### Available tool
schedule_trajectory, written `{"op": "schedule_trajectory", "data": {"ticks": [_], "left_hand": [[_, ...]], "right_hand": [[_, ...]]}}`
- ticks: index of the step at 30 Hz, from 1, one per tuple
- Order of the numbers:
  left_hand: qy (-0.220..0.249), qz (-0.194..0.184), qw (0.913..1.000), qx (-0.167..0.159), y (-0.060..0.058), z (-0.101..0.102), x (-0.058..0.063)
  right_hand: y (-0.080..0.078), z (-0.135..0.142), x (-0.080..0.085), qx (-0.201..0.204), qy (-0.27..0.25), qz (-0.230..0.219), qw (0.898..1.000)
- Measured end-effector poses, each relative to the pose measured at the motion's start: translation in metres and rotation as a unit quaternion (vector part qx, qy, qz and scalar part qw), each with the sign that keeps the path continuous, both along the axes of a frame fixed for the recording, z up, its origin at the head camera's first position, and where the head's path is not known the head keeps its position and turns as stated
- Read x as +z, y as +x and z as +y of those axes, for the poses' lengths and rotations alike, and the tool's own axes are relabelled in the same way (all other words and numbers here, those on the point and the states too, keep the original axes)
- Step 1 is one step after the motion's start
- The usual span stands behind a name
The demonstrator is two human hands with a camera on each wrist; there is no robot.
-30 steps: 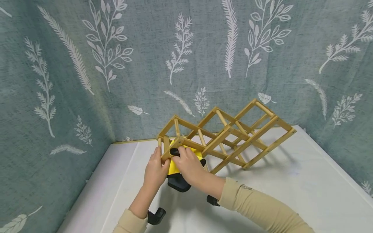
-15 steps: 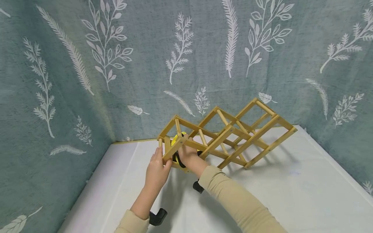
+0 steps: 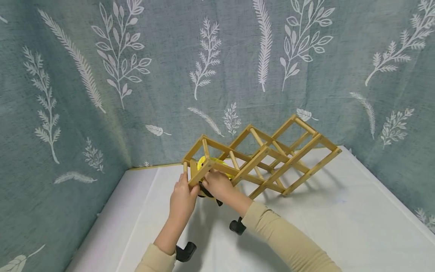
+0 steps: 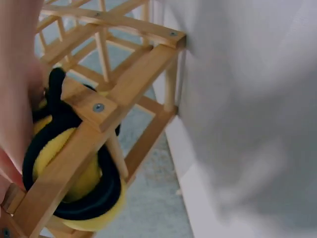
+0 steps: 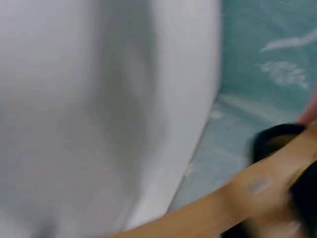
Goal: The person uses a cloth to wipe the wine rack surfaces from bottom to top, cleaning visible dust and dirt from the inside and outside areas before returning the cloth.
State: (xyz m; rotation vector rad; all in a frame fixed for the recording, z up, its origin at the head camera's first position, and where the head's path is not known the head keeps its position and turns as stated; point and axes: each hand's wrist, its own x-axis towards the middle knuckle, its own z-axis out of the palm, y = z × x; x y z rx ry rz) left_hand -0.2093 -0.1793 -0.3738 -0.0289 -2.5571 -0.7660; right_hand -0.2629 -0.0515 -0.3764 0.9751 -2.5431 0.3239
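A yellow-and-black striped plush toy [image 3: 201,162] sits in the left end opening of a wooden lattice rack [image 3: 251,165]. Part of the toy is hidden by my right hand [image 3: 220,186], which grips it from the front; some fingertips are out of sight. At the rack's left end, my left hand [image 3: 182,198] holds the frame, thumb in front and fingers on the end rod. In the left wrist view, the toy [image 4: 86,181] pokes through the opening, its black bands around a wooden bar. A blurred bar [image 5: 198,215] crosses beside the toy's black band [image 5: 277,131] in the right wrist view.
The rack stretches rightward over a white table [image 3: 323,226], close to its back edge. Grey-green curtains [image 3: 176,75] with white leaf prints rise behind and at both sides. Black wrist camera mounts [image 3: 185,252] hang below the forearms.
The right hand pushed the toy farther into the rack opening, then drew back slightly toward the front. The toy's dark lower part has turned out of sight. The left hand stays at the rack's end.
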Motion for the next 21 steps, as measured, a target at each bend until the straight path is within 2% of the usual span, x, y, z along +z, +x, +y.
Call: {"op": "schedule_trajectory", "data": {"ticks": [1, 2, 4, 5, 7, 10, 12, 14, 15, 17, 21], "left_hand": [[-0.002, 0.004, 1.0000, 0.002, 0.001, 0.000, 0.000], [-0.003, 0.008, 1.0000, 0.003, 0.001, -0.001, -0.001], [-0.009, 0.013, 0.9999, 0.002, 0.001, -0.001, -0.001], [-0.013, 0.013, 0.9998, 0.001, 0.001, -0.001, -0.002], [-0.018, 0.004, 0.9998, -0.002, 0.000, -0.001, -0.002], [-0.021, -0.021, 0.9996, 0.000, 0.000, -0.002, -0.001], [-0.018, -0.033, 0.9993, 0.007, 0.000, -0.004, 0.000], [-0.023, -0.036, 0.9990, 0.014, -0.001, -0.006, 0.001], [-0.022, -0.038, 0.9989, 0.017, -0.002, -0.007, 0.003], [-0.022, -0.043, 0.9988, 0.014, -0.003, -0.009, 0.005], [-0.009, -0.053, 0.9986, 0.004, -0.004, -0.011, 0.007]], "right_hand": [[-0.001, 0.003, -0.005, 0.055, -0.067, 0.019, 0.996], [-0.001, 0.007, -0.010, 0.100, -0.091, 0.064, 0.989], [-0.004, 0.014, -0.018, 0.176, -0.127, 0.143, 0.965], [-0.007, 0.017, -0.021, 0.210, -0.145, 0.170, 0.952], [-0.011, 0.023, -0.024, 0.266, -0.189, 0.185, 0.927], [-0.011, 0.032, -0.022, 0.343, -0.264, 0.137, 0.891], [-0.008, 0.039, -0.017, 0.385, -0.309, 0.086, 0.866], [0.000, 0.047, -0.010, 0.424, -0.332, 0.026, 0.842], [0.004, 0.052, -0.008, 0.439, -0.327, 0.001, 0.837], [0.014, 0.064, -0.008, 0.461, -0.289, -0.036, 0.838], [0.034, 0.100, -0.020, 0.467, -0.191, -0.074, 0.860]]}}
